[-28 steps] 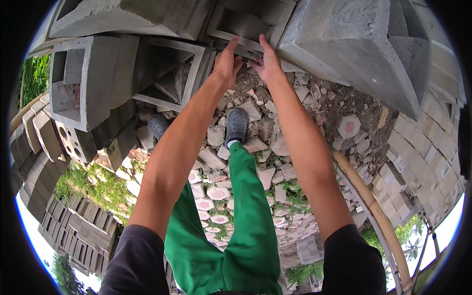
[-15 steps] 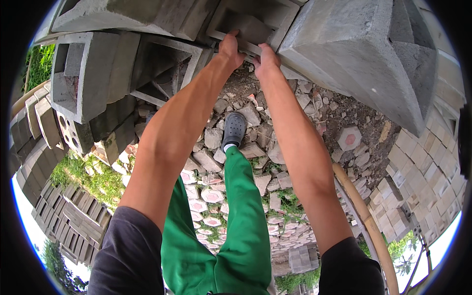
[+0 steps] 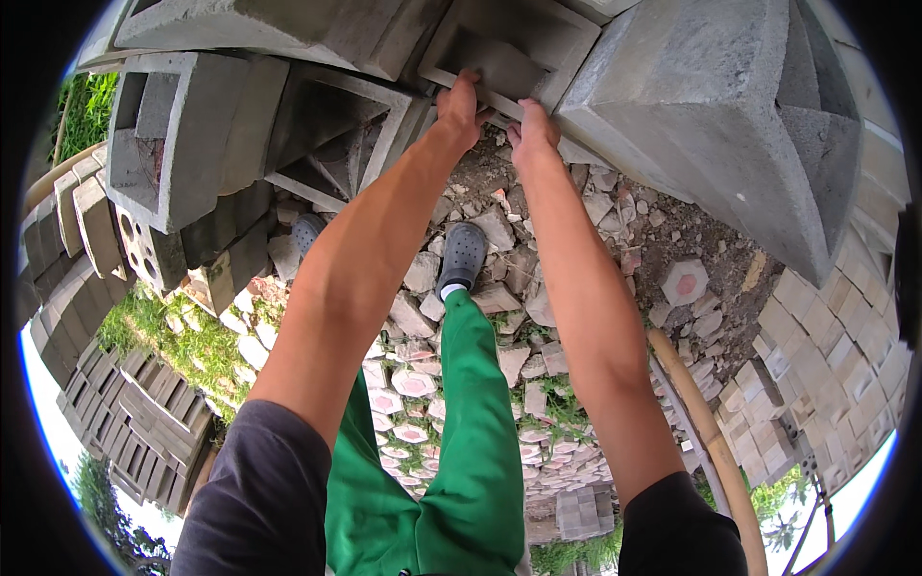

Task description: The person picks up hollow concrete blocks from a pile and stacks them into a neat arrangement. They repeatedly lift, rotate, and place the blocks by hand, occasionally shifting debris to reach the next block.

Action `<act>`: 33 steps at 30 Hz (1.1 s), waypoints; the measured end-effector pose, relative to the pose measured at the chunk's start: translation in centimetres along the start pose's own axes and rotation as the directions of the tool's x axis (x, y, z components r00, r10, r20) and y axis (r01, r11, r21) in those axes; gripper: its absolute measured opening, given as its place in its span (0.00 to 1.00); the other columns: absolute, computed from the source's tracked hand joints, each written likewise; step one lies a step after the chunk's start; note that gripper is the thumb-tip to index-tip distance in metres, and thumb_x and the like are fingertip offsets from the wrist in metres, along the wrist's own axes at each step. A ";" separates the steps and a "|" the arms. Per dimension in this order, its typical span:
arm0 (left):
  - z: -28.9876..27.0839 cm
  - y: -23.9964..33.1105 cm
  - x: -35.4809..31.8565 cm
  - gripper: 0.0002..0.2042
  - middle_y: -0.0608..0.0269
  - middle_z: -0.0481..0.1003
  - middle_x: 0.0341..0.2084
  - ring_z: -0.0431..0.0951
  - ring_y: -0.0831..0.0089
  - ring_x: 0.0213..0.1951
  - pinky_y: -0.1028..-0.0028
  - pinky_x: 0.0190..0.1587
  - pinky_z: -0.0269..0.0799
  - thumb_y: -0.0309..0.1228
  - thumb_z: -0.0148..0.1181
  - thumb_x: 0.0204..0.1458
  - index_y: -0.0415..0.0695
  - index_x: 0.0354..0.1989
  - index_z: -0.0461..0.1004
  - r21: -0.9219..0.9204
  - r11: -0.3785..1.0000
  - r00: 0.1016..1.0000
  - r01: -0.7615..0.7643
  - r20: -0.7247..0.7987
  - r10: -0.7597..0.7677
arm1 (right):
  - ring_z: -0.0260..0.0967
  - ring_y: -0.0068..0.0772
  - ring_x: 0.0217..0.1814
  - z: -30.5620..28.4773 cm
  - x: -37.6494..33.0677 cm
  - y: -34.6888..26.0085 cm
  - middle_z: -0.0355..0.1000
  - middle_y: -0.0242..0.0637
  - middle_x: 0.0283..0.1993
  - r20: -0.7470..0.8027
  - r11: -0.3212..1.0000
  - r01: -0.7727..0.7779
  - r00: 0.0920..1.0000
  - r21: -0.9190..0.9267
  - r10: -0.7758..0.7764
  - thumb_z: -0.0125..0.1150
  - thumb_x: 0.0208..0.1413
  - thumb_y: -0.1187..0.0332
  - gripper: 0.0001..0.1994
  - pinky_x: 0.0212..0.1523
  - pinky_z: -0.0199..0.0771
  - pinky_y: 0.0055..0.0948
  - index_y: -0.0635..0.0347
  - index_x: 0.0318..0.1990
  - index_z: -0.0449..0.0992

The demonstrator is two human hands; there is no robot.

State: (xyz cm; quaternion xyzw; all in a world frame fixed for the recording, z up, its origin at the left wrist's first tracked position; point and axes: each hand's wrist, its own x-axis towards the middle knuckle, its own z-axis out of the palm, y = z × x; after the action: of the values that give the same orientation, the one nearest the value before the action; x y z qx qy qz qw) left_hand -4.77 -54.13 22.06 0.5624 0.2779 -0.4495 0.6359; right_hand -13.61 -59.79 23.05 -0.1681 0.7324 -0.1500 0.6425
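Both arms are stretching toward the far side, and the left hand (image 3: 459, 110) and right hand (image 3: 537, 127) are gripping the near rim of a hollow concrete block (image 3: 511, 63). The block is sitting at the far middle, between a braced block (image 3: 388, 143) on the left and a large tapering block (image 3: 672, 106) on the right. The fingers are closing narrowly on the rim, the two hands lying near each other; their undersides are hiding from view, so how deep they are hooking cannot be told.

The step in hand is apparently securing this two-handed hold. Shifting the block would be calling for an even, firm grip and steady footing, since a gray clog (image 3: 463, 252) is standing among uneven broken stones (image 3: 495, 228).

The gripped block is showing a dull gray, rough surface, with a thick four-sided frame surrounding a darker recess. A slanting surface is filling part of that recess, and the far edge is running out of view.
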 end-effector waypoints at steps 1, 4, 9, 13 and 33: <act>0.3 0.0 -0.5 0.24 0.50 0.67 0.53 0.70 0.56 0.55 0.51 0.57 0.71 0.37 0.55 0.55 0.36 0.57 0.63 0.022 1.000 0.999 -0.014 -0.034 0.015 | 0.70 0.36 0.46 -0.1 0.1 0.1 0.71 0.43 0.51 0.016 1.000 0.005 1.000 0.011 -0.005 0.67 0.50 0.69 0.21 0.46 0.73 0.34 0.69 0.50 0.71; 0.4 -0.1 -2.1 0.22 0.50 0.68 0.52 0.73 0.56 0.52 0.53 0.53 0.75 0.36 0.53 0.56 0.36 0.56 0.65 0.078 0.996 0.994 -0.033 -0.106 0.041 | 0.69 0.41 0.52 -1.1 -0.1 0.3 0.68 0.46 0.54 0.127 1.000 0.002 0.992 0.020 -0.004 0.65 0.51 0.70 0.22 0.55 0.72 0.38 0.70 0.52 0.69; -0.5 0.1 -2.9 0.20 0.52 0.70 0.51 0.75 0.57 0.50 0.56 0.49 0.78 0.37 0.53 0.57 0.35 0.53 0.67 0.123 0.992 0.994 -0.018 -0.108 0.032 | 0.65 0.55 0.58 -1.9 -0.4 0.6 0.63 0.50 0.58 0.246 1.000 -0.011 0.969 0.006 0.009 0.60 0.57 0.68 0.21 0.63 0.69 0.47 0.62 0.57 0.66; 0.1 1.8 -4.6 0.22 0.52 0.69 0.53 0.75 0.58 0.50 0.57 0.48 0.80 0.37 0.52 0.58 0.34 0.55 0.67 0.247 0.969 0.994 0.002 -0.104 0.025 | 0.64 0.56 0.58 -1.7 -2.3 -0.8 0.63 0.53 0.58 0.216 0.999 -0.047 0.975 -0.009 0.048 0.60 0.57 0.67 0.21 0.63 0.69 0.49 0.62 0.57 0.65; 1.0 4.4 -6.6 0.21 0.50 0.66 0.57 0.74 0.55 0.52 0.62 0.44 0.86 0.36 0.54 0.59 0.31 0.55 0.67 0.328 0.944 0.993 0.012 -0.113 0.027 | 0.49 0.50 0.68 -4.5 -2.7 0.9 0.54 0.45 0.66 0.460 0.991 0.020 0.885 0.132 -0.079 0.74 0.44 0.46 0.48 0.74 0.42 0.42 0.59 0.69 0.56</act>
State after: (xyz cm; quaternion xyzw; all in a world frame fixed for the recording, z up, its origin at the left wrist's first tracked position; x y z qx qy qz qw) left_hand -4.01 -53.51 30.00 0.6868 0.2335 -0.4535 0.5178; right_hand -17.77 -57.78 25.65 -0.1777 0.5425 -0.1669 0.8039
